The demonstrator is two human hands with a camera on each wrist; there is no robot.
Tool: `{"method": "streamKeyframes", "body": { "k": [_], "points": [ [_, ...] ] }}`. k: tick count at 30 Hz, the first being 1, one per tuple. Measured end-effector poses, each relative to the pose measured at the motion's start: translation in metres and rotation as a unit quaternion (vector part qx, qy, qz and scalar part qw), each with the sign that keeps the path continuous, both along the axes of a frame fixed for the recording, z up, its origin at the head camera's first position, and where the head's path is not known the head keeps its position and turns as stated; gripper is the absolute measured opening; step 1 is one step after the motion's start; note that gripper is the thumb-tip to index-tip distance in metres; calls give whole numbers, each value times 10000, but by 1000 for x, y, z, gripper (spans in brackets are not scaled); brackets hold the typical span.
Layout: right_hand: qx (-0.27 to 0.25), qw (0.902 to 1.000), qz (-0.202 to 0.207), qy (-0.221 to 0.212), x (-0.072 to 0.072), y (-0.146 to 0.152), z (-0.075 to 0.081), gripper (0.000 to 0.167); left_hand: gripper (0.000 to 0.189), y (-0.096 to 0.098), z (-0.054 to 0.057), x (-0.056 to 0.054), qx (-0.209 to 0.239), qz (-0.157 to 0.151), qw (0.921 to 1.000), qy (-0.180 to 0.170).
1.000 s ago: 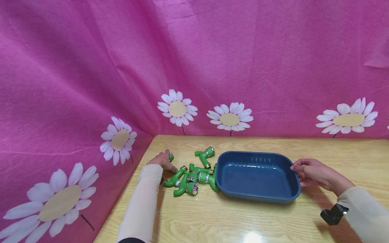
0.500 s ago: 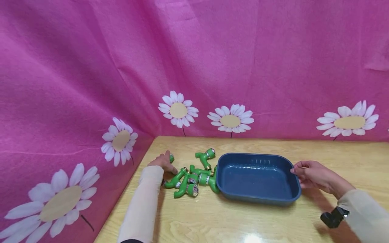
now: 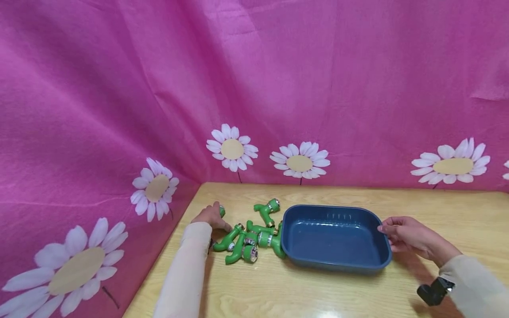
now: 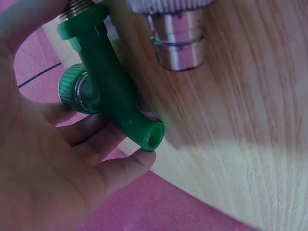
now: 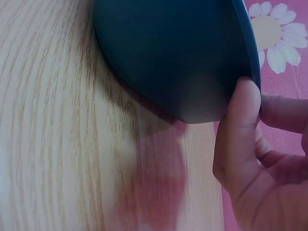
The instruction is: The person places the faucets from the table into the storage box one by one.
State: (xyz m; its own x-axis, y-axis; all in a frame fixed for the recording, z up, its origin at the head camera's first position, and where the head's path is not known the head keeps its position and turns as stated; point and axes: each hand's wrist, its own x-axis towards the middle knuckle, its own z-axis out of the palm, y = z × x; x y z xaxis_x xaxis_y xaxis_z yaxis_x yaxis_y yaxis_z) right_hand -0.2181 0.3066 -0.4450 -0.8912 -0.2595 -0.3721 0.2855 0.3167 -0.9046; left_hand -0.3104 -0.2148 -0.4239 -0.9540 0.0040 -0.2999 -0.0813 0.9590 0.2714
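Observation:
A green plastic water tap (image 4: 113, 91) with a threaded metal end lies within the curled fingers of my left hand (image 4: 53, 159). In the head view that left hand (image 3: 209, 216) is at the table's far left, covering most of the tap; only its green knob (image 3: 222, 211) shows. On the right, my right hand (image 3: 415, 238) pinches the rim of a dark blue rectangular tray (image 3: 334, 243). In the right wrist view the thumb (image 5: 244, 101) presses one side of the tray wall (image 5: 178, 62), with a finger on the other side.
Several more green taps lie between left hand and tray: one apart at the back (image 3: 267, 212), others clustered, such as a front one (image 3: 240, 251). One tap (image 3: 277, 245) is against the tray's left side. A pink flowered cloth (image 3: 358, 97) borders the wooden table (image 3: 302, 291).
Everything sits slightly lower in the head view, as that camera has tilted up a little. Both hands, the tray and the taps otherwise stay in place.

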Motion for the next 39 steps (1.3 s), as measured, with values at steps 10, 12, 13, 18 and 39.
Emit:
{"method": "streamKeyframes", "body": {
  "k": [10, 12, 13, 18, 39],
  "points": [
    [-45, 10000, -31, 46, 5, -3, -5, 13, 86, -1, -11, 0, 47, 159, 9998, 75],
    [-71, 10000, -1, 56, 5, -3, -4, 13, 85, -2, -12, 0, 39, 178, 9998, 78],
    [-85, 10000, -4, 49, 5, -4, -4, 13, 85, -2, -12, 1, 50, 203, 9997, 82],
    [-92, 9999, -45, 48, 5, -5, -2, 13, 85, 0, -8, 3, 110, 320, 9994, 83],
    [-71, 10000, -61, -18, 3, -3, 2, 10, 94, -6, -12, -6, -128, 305, 9994, 34]
  ]
}}
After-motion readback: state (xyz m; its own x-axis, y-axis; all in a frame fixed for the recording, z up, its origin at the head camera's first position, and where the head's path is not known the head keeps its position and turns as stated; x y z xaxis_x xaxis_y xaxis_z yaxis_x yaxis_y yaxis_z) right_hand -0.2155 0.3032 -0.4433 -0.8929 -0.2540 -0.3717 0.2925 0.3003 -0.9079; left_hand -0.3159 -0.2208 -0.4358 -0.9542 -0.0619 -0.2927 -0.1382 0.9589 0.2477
